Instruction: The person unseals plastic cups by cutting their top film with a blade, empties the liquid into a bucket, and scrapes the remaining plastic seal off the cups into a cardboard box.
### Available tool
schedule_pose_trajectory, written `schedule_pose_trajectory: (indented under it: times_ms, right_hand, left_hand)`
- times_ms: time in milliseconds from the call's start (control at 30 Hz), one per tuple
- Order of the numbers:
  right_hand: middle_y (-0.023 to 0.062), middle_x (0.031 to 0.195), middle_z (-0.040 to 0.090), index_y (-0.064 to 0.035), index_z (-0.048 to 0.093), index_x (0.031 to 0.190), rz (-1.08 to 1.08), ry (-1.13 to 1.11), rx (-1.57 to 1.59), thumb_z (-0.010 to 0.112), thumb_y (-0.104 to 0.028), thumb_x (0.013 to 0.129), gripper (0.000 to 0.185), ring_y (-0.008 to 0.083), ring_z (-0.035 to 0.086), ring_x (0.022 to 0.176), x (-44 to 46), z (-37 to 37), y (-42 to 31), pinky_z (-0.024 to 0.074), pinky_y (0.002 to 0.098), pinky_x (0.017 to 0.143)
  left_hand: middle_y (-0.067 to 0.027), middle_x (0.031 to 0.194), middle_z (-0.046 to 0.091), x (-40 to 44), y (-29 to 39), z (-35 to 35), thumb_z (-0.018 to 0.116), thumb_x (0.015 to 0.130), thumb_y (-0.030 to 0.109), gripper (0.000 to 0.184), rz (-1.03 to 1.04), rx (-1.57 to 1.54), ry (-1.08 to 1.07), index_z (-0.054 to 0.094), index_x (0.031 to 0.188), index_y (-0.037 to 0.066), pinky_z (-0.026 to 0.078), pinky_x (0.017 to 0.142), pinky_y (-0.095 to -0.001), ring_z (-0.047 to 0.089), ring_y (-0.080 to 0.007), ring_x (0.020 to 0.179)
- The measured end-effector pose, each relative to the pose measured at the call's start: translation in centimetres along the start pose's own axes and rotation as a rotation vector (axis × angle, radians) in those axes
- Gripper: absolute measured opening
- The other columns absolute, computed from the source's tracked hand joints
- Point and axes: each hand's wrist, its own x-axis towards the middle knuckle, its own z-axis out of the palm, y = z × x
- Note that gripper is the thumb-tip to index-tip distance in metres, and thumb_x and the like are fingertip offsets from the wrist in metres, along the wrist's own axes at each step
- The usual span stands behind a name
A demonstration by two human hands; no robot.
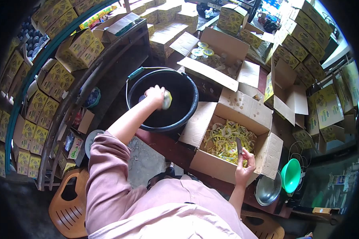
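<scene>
Over the black bucket [193, 107], my left hand [154, 95] is closed around a small plastic cup [167, 100] with a yellow-green printed lid. The bucket's inside is dark, so I cannot make out its contents. My right hand [245, 166] holds a dark, flat knife [239, 146] with the blade pointing up and away from me. That hand is above the near right side of an open cardboard box [211, 169], which contains a heap of yellow and white printed strips [229, 137]. Farther back, another open box [221, 42] holds several cups [202, 51] with round lids.
A steel bowl [268, 190] and a green basin [291, 175] stand right of the scrap box. An open carton [285, 89] is farther right. Stacked printed cartons [46, 91] fill the left rack and right back. A wooden-brown chair [70, 207] is at lower left.
</scene>
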Motion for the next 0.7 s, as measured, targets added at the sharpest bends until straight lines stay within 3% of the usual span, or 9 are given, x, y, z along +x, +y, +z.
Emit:
schedule_pose_trajectory:
  times_ms: [67, 100, 200, 333, 367, 400, 467, 600, 700]
  right_hand:
    - [0.0048, 0.073, 0.055, -0.0027, 0.061, 0.094, 0.001, 0.003, 0.002, 0.061, 0.002, 0.074, 0.020, 0.0136, 0.051, 0.065, 0.3, 0.3, -0.4, 0.0412, 0.0267, 0.064]
    - [0.0036, 0.074, 0.055, -0.0033, 0.061, 0.097, 0.002, -0.015, 0.032, 0.060, 0.002, 0.076, 0.021, 0.0122, 0.051, 0.066, 0.4, 0.4, -0.4, 0.0410, 0.0252, 0.064]
    - [0.0011, 0.077, 0.055, -0.0044, 0.059, 0.103, 0.086, -0.044, 0.208, 0.059, 0.002, 0.079, 0.025, 0.0090, 0.051, 0.070, 0.3, 1.2, -0.6, 0.0413, 0.0216, 0.064]
    - [0.0010, 0.083, 0.056, -0.0027, 0.056, 0.109, 0.295, -0.037, 0.631, 0.060, 0.005, 0.078, 0.033, 0.0078, 0.054, 0.073, 0.6, 2.3, -0.9, 0.0458, 0.0199, 0.067]
    - [0.0007, 0.084, 0.056, -0.0023, 0.056, 0.109, 0.321, -0.032, 0.730, 0.060, 0.005, 0.077, 0.033, 0.0077, 0.055, 0.073, 0.8, 2.6, -1.2, 0.0466, 0.0201, 0.068]
    - [0.0005, 0.084, 0.056, -0.0020, 0.055, 0.109, 0.352, -0.028, 0.831, 0.060, 0.006, 0.077, 0.034, 0.0077, 0.055, 0.074, 0.9, 3.0, -1.6, 0.0474, 0.0204, 0.068]
    - [0.0003, 0.084, 0.056, -0.0014, 0.055, 0.109, 0.415, -0.036, 0.862, 0.060, 0.006, 0.076, 0.034, 0.0068, 0.055, 0.074, 1.2, 4.2, -2.1, 0.0469, 0.0187, 0.068]
    - [0.0015, 0.086, 0.058, 0.0004, 0.056, 0.106, 0.468, -0.103, 0.847, 0.060, 0.005, 0.075, 0.032, 0.0070, 0.056, 0.073, 2.5, 7.0, -2.6, 0.0465, 0.0181, 0.068]
    - [0.0038, 0.084, 0.060, 0.0012, 0.058, 0.101, 0.411, -0.151, 0.756, 0.060, 0.004, 0.075, 0.026, 0.0077, 0.055, 0.071, 4.7, 9.8, -5.4, 0.0470, 0.0206, 0.070]
  left_hand:
    - [-0.0141, 0.099, 0.058, 1.7, 0.1, 0.2, 0.080, 0.054, 0.027, 0.073, 0.082, 0.187, -0.631, 0.043, 0.115, 0.011, 0.048, 0.081, -0.0397, 0.057, -0.0252, 0.097]
    - [-0.0153, 0.101, 0.057, -0.8, 0.1, -2.1, 0.080, 0.053, 0.032, 0.084, -0.021, 0.195, -0.707, 0.038, 0.122, 0.009, 0.047, 0.082, -0.0395, 0.058, -0.0278, 0.094]
    - [-0.0162, 0.107, 0.057, -0.2, -2.1, -0.8, 0.080, 0.052, 0.035, 0.097, 0.051, -0.179, 0.213, 0.031, 0.130, 0.006, 0.047, 0.082, -0.0397, 0.058, -0.0286, 0.096]
    - [-0.0125, 0.104, 0.060, -0.4, -2.6, -2.1, 0.081, 0.051, 0.036, 0.080, 0.162, 0.019, -0.297, 0.044, 0.113, 0.003, 0.049, 0.078, -0.0365, 0.059, -0.0253, 0.095]
    - [-0.0128, 0.102, 0.060, -1.2, -3.1, -1.4, 0.079, 0.053, 0.039, 0.075, 0.147, -0.127, 0.118, 0.047, 0.111, 0.004, 0.048, 0.078, -0.0369, 0.059, -0.0256, 0.094]
    - [-0.0131, 0.100, 0.061, -1.0, -3.3, -1.3, 0.076, 0.057, 0.040, 0.068, 0.158, -0.203, 0.198, 0.049, 0.108, 0.004, 0.048, 0.078, -0.0363, 0.060, -0.0261, 0.093]
    - [-0.0148, 0.098, 0.061, -1.2, -4.0, -0.8, 0.072, 0.061, 0.040, 0.060, 0.303, -0.250, 0.125, 0.051, 0.104, 0.005, 0.048, 0.077, -0.0366, 0.059, -0.0281, 0.091]
    - [-0.0152, 0.090, 0.061, -1.6, -3.3, 1.1, 0.070, 0.066, 0.025, 0.043, 0.572, -1.105, 0.462, 0.050, 0.097, 0.002, 0.048, 0.074, -0.0335, 0.062, -0.0241, 0.082]
    - [-0.0123, 0.090, 0.061, -2.9, -1.4, 1.7, 0.066, 0.067, 0.011, 0.039, 0.514, -1.447, 0.584, 0.050, 0.100, -0.002, 0.048, 0.073, -0.0300, 0.060, -0.0179, 0.081]
